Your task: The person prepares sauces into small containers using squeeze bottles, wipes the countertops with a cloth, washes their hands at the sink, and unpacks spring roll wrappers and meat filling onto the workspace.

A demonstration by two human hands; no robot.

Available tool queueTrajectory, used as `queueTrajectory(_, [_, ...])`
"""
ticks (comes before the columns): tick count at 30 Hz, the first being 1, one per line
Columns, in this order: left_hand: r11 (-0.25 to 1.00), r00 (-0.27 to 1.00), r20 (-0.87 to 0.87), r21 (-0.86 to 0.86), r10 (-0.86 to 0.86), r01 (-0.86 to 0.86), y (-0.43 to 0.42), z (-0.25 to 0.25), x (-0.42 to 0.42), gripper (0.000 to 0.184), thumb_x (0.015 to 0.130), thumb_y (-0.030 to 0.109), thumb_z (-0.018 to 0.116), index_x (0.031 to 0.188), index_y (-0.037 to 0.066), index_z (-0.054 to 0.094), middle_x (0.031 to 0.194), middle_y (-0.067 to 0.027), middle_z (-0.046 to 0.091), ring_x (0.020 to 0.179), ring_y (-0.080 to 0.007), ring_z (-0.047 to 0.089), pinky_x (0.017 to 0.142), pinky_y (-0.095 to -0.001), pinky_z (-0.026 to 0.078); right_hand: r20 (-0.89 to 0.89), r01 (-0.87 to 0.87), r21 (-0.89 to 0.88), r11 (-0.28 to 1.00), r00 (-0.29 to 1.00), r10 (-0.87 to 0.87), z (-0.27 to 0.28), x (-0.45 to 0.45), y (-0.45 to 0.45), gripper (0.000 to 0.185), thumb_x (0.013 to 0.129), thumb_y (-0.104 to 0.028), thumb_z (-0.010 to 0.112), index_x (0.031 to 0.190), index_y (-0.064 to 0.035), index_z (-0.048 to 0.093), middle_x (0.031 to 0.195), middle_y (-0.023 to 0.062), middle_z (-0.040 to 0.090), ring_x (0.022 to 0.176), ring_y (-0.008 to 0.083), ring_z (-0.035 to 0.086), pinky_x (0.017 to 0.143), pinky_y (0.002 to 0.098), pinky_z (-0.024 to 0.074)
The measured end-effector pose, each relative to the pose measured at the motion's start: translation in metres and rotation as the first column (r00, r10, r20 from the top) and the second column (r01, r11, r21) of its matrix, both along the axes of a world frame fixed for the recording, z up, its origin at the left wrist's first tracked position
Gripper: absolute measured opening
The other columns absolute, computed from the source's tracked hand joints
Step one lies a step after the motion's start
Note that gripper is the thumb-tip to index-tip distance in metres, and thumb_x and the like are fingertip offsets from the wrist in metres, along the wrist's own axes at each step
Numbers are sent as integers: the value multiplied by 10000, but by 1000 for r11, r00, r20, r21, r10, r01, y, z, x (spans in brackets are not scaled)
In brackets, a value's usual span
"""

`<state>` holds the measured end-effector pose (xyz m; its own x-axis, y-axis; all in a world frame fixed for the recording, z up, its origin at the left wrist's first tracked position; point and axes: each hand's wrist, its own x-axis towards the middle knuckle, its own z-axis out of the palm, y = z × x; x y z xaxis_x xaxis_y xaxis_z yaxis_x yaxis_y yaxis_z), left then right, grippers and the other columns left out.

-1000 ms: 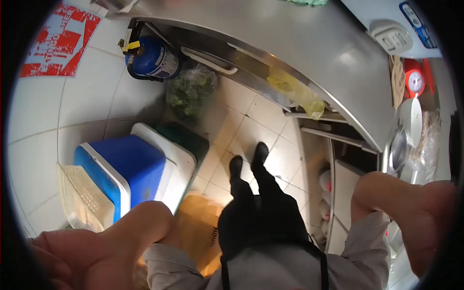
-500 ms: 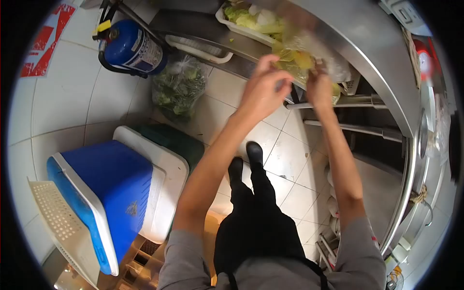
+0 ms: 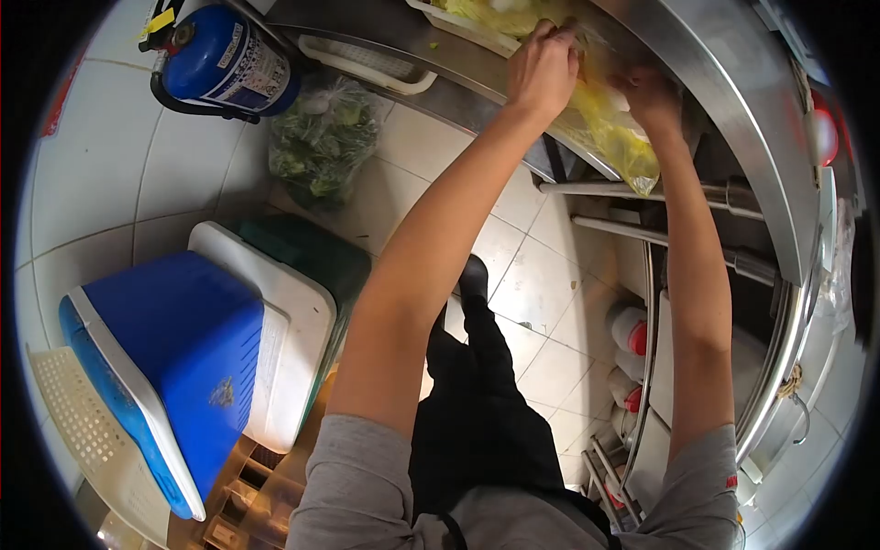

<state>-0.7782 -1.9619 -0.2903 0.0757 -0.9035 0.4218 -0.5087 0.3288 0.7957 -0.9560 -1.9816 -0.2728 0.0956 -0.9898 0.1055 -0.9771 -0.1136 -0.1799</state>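
Observation:
A yellowish plastic bag (image 3: 616, 137) with pale leafy contents lies on the steel shelf at the top right, its lower corner hanging over the edge. My left hand (image 3: 547, 71) is closed at the bag's upper left side, fingers pinched on the plastic. On the other side, my right hand (image 3: 653, 99) is curled around the bag's edge; its fingertips are shadowed and partly hidden. Close to my left hand stands a white tray (image 3: 467, 27) holding cut yellow-green leaves, cropped by the top of the view.
Below the shelf run metal rails (image 3: 632, 189). A clear bag of green vegetables (image 3: 323, 142) sits on the tiled floor, near a blue extinguisher (image 3: 225, 64). At lower left stand a blue cooler box (image 3: 174, 330) and a white lid (image 3: 284, 321). White bottles with red caps (image 3: 629, 328) stand right.
Both hands have moved up and farther over the shelf. My left hand, apart from the bag before, now closes on it. More of the yellow bag shows between the hands.

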Motion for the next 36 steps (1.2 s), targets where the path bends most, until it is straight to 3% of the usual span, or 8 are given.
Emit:
queueTrajectory(9, [995,995,63,63,-81,77,8,16,2,444,760,82,547,1198,127,486,1071,-130,465,879,-305,566,720,-396,493,233,-26,-48,999,972,37,-10,-18,-12,317,837,-326,554,936,-29,609,699,108,609,515,158,567,531,288,455])
queueTrajectory(13, [998,997,54,-4,-61,61,6,13,-2,448,758,76,545,1199,119,484,1098,-129,463,900,-311,561,727,-402,494,-67,-197,-306,932,980,185,-14,-17,-5,307,855,-313,523,930,-27,604,719,116,609,596,177,591,584,310,460])
queueTrajectory(22, [976,998,44,-210,-44,53,2,0,-9,380,768,70,532,1145,29,502,1162,-149,472,980,-346,524,825,-402,450,-85,-27,27,999,996,29,9,-13,14,413,797,-431,577,971,-58,596,918,174,619,857,278,600,711,359,463])
queueTrajectory(25, [993,989,-145,-116,-8,-9,-6,2,-9,376,776,84,538,1136,-15,492,1147,-173,499,993,-342,522,850,-373,434,-348,-3,10,1000,938,7,39,24,71,359,843,-375,508,937,-46,618,828,165,623,829,283,617,665,392,486])
queueTrajectory(28, [978,754,-626,75,199,-196,-14,6,10,407,793,183,592,1131,-28,507,1039,-167,561,982,-241,538,847,-299,410,-467,39,164,986,883,43,35,36,95,330,864,-301,478,1000,-30,608,862,166,621,783,261,628,586,383,500])
queueTrajectory(30, [952,616,-747,305,250,-17,0,4,17,519,776,201,632,1202,-14,429,1029,-159,540,983,-211,512,846,-297,404,-504,-253,83,964,824,259,5,35,112,274,864,-217,458,1002,-43,619,916,163,610,715,250,628,517,369,498])
queueTrajectory(34, [961,674,-686,212,274,-176,8,-17,-20,762,732,179,698,1312,36,225,1061,-164,468,970,-199,479,828,-304,410,-87,-311,-307,899,950,299,49,56,131,163,786,-148,589,901,-43,640,1003,125,596,846,270,583,730,349,469])
queueTrajectory(36, [973,638,-737,206,223,-102,8,-1,-26,838,703,10,622,1344,62,85,1185,-216,372,1045,-262,433,873,-316,384,374,29,-455,890,913,162,53,47,146,100,820,-91,584,879,-18,617,999,97,585,909,215,541,796,303,427])
